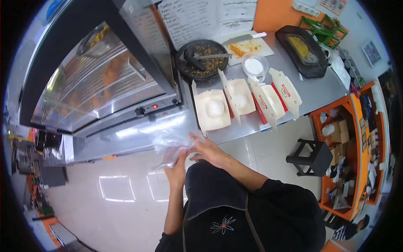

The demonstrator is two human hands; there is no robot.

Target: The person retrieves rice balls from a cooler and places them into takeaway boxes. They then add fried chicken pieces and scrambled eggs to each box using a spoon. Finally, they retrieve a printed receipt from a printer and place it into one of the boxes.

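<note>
The clear plastic glove (168, 145) is held in front of the person's body, just below the edge of the steel counter (319, 90), between the two hands. It is thin, see-through and crumpled, and it catches the light, so its exact shape is hard to tell. I judge it is a glove or a small bag being pulled on or opened. It hangs loose around the fingertips and is not yet fitted on any hand.

The left hand (176, 164) comes up from below, and its fingers are closed on the lower part of the plastic. The right hand (208, 149) lies over it with the fingers half spread; they touch the plastic's upper side, but I cannot tell if they grip it.

On the counter behind, four paper boxes (212, 110) stand open. Two have a white ball of rice inside, and the other two look empty. Further back are a dark stone mortar (202, 59) with a pestle, a white cutting board (252, 46), a clear cup (255, 66) and a black tray (303, 50). At the left is a glass warmer (100, 80).
</note>
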